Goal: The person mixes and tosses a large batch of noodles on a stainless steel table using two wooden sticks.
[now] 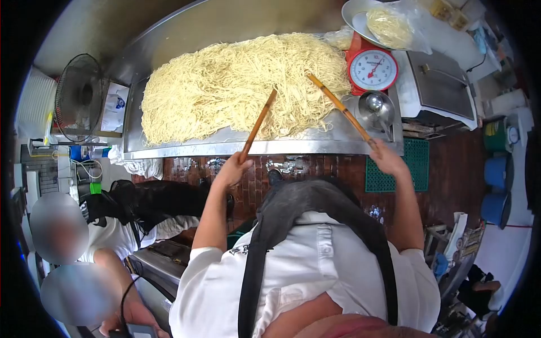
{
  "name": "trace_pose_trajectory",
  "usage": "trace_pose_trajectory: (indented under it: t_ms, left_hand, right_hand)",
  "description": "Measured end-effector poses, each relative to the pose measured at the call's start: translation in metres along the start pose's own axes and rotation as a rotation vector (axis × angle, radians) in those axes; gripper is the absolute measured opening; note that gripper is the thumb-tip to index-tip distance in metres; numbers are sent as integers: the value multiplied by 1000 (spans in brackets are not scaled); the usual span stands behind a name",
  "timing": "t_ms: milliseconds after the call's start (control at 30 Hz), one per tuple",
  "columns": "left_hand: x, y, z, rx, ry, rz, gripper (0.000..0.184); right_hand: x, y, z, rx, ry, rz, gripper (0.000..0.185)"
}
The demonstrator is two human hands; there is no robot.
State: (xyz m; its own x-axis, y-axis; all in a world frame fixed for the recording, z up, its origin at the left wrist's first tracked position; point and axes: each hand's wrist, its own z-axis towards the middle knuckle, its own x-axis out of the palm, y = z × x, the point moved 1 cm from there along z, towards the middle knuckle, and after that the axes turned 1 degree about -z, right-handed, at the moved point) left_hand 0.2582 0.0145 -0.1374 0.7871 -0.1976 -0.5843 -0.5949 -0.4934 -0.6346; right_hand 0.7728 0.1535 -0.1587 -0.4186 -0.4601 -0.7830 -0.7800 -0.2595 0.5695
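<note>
A broad heap of pale yellow noodles (225,84) covers much of the steel counter (191,147). My left hand (232,170) is closed around the lower end of a long wooden stick (259,125), whose tip reaches into the noodles near the middle. In my right hand (387,158) is a second wooden stick (341,107), darker in bands, slanting up to the left with its tip at the noodles' right part. Both hands are in front of the counter's near edge, apart from each other. The tips' exact contact with the strands is hard to make out.
Right of the noodles stands a red dial scale (373,70) with bagged noodles (390,28) in its pan. Below it sits a metal bowl (376,110). A fan (79,98) is at the left. Another person (121,236) is at the lower left. A green mat (414,166) lies on the floor.
</note>
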Motion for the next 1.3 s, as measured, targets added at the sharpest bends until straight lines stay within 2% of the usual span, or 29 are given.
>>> trace_pose_trajectory:
  t_ms: [67, 133, 167, 267, 433, 633, 733, 967, 1067, 1100, 1300]
  left_hand:
    - [-23, 17, -24, 22, -54, 6, 45]
    - [-51, -13, -55, -172, 21, 3, 50]
    - [-55, -4, -58, -152, 17, 8, 52]
    - [-56, -51, -69, -182, 30, 154, 52]
    - [-29, -71, -54, -317, 90, 96, 59]
    - [-14, -49, -52, -148, 26, 134, 52]
    - [-16, -71, -56, -266, 53, 110, 49]
    - [-11, -74, -51, -238, 64, 84, 35]
    - [-3, -59, -46, -156, 37, 139, 35]
    - [-4, -72, -49, -232, 58, 123, 35]
    - [-3, -78, -53, -248, 80, 124, 37]
  right_hand:
    - [-63, 36, -34, 129, 38, 6, 36]
    - [-103, 51, -52, 144, 96, -32, 39]
    - [-116, 54, -58, 152, 123, -53, 41]
    - [-132, 64, -56, 267, 210, -39, 45]
    - [-106, 61, -45, 163, 142, -123, 50]
    - [-91, 57, -47, 161, 150, -127, 55]
    - [-87, 54, -49, 143, 145, -132, 55]
    - [-88, 68, -55, 182, 150, -46, 49]
    - [-83, 60, -58, 158, 121, -38, 48]
    - [-81, 57, -58, 144, 114, -35, 48]
    - [-80, 61, -56, 132, 133, -53, 50]
